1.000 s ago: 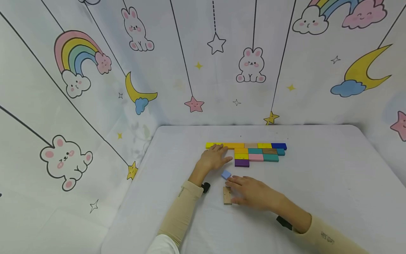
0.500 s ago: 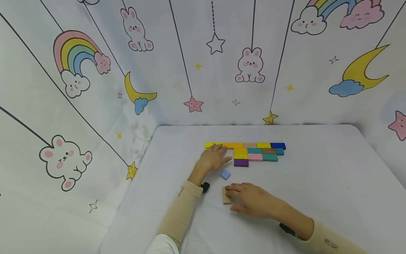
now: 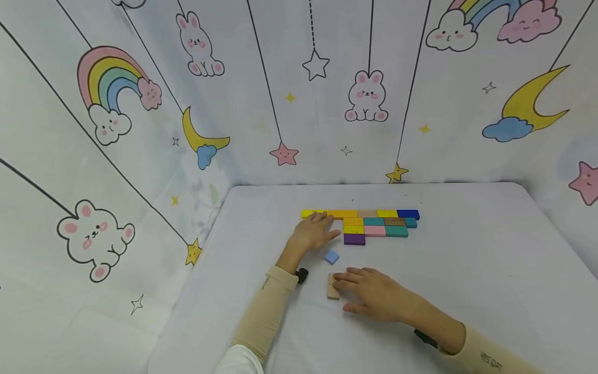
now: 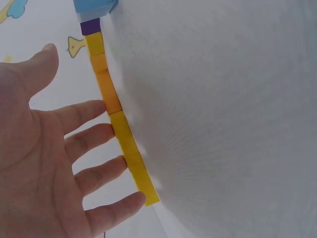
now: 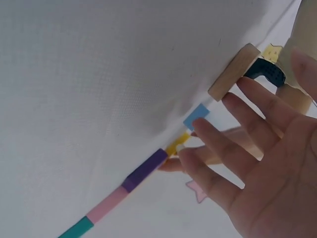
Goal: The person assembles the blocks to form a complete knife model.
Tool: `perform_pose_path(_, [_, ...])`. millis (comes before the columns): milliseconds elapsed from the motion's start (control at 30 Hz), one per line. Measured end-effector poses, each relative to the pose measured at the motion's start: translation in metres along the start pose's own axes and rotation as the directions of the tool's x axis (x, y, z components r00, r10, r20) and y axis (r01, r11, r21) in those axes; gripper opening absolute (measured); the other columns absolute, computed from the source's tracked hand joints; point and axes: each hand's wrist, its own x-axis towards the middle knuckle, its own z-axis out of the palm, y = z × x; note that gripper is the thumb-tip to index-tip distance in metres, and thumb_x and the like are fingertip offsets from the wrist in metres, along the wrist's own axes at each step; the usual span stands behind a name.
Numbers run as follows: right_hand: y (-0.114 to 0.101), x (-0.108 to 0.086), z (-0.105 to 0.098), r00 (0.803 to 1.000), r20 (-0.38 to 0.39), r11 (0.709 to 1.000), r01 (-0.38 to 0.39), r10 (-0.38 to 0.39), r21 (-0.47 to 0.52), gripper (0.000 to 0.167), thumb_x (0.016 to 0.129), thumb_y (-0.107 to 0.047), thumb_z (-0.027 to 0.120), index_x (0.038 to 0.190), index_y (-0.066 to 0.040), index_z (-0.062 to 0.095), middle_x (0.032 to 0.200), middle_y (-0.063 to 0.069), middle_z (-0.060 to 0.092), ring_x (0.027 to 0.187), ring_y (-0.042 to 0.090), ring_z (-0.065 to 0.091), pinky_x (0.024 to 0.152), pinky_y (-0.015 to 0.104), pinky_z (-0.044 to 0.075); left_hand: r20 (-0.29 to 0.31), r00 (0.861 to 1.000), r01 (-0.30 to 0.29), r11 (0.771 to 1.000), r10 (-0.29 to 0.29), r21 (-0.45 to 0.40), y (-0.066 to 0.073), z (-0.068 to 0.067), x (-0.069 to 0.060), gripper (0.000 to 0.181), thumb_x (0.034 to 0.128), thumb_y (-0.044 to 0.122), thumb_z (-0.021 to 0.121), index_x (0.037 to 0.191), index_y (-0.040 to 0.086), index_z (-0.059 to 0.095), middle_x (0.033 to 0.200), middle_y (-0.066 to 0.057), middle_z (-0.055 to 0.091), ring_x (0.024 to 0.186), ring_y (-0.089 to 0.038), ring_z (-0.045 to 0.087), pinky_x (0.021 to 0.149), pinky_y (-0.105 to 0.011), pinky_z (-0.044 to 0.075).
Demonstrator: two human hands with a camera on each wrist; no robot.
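My left hand [image 3: 312, 234] rests at the left end of a flat layout of coloured blocks. Its straight fingers touch the edges of a yellow block [image 4: 131, 153] and an orange block [image 4: 108, 91]; the thumb stands away. Over the right part of a plain wooden block [image 3: 331, 291] lies my right hand [image 3: 376, 295], fingers extended, thumb apart. Two of its fingertips touch that block [image 5: 234, 72] in the right wrist view. Between the hands a small light blue block [image 3: 331, 257] lies turned at an angle, below the purple block [image 3: 354, 239].
The layout continues rightward in stepped rows, with a pink block [image 3: 375, 231], a teal block [image 3: 396, 231] and a dark blue block [image 3: 408, 214] at the far end. A white cloth covers the table [image 3: 467, 259]. Behind stands a wall sheet [image 3: 327, 124] printed with cartoons.
My right hand has drawn back from beside the light blue block, and its fingers now lie on the wooden block. The left hand has stayed in place.
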Motion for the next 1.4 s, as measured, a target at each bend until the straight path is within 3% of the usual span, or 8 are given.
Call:
perform_pose_path(300, [0.002,-0.006,-0.001,0.999,-0.041,0.997,-0.024,0.021,-0.07,0.06,0.101,-0.052,0.065,0.15,-0.019,0.058,0.158,0.002,0.052,0.144,0.037,0.048,0.116,0.063,0.039,-0.002,1.0,-0.002,1.0,0.002,-0.004,0.001,-0.002,0.0,0.072,0.1062,0.067,0.035,0.165,0.026,0.035,0.171,-0.001,0.03,0.158,-0.026,0.025,0.124,-0.052,0.032])
perform_pose_path(600, [0.007,-0.014,0.001,0.99,-0.07,0.987,-0.132,0.126,-0.094,0.066,0.1,-0.054,0.064,0.15,-0.011,0.056,0.159,0.008,0.05,0.144,0.038,0.048,0.116,0.063,0.039,0.015,1.0,0.011,1.0,-0.011,-0.002,0.003,-0.002,0.0,0.072,0.1058,0.068,0.035,0.165,0.027,0.033,0.171,0.0,0.029,0.158,-0.026,0.024,0.125,-0.051,0.03])
perform_pose_path(933, [0.012,-0.02,0.003,0.982,-0.116,0.982,-0.16,0.148,-0.104,0.065,0.1,-0.053,0.066,0.15,-0.012,0.057,0.158,0.009,0.051,0.143,0.04,0.048,0.115,0.064,0.04,0.005,1.0,0.011,1.0,-0.011,0.001,0.002,-0.003,-0.001,0.072,0.1058,0.068,0.034,0.165,0.026,0.034,0.171,0.0,0.029,0.158,-0.027,0.025,0.125,-0.052,0.031])
perform_pose_path(1133, [0.013,-0.024,0.003,0.968,-0.137,0.964,-0.231,0.213,-0.135,0.063,0.098,-0.054,0.069,0.145,-0.014,0.062,0.154,0.009,0.056,0.14,0.04,0.051,0.112,0.064,0.043,0.016,1.0,0.008,1.0,-0.008,-0.008,0.001,-0.003,-0.002,0.073,0.1061,0.068,0.034,0.165,0.026,0.033,0.172,0.0,0.027,0.159,-0.028,0.023,0.125,-0.053,0.029])
perform_pose_path(1400, [0.012,-0.033,0.003,0.936,-0.208,0.929,-0.322,0.283,-0.183,0.065,0.094,-0.052,0.074,0.141,-0.009,0.065,0.148,0.014,0.06,0.134,0.042,0.057,0.109,0.066,0.044,0.014,1.0,0.01,1.0,-0.01,-0.003,0.003,-0.003,-0.002,0.073,0.1062,0.068,0.033,0.166,0.026,0.033,0.172,0.0,0.027,0.159,-0.028,0.023,0.125,-0.052,0.029])
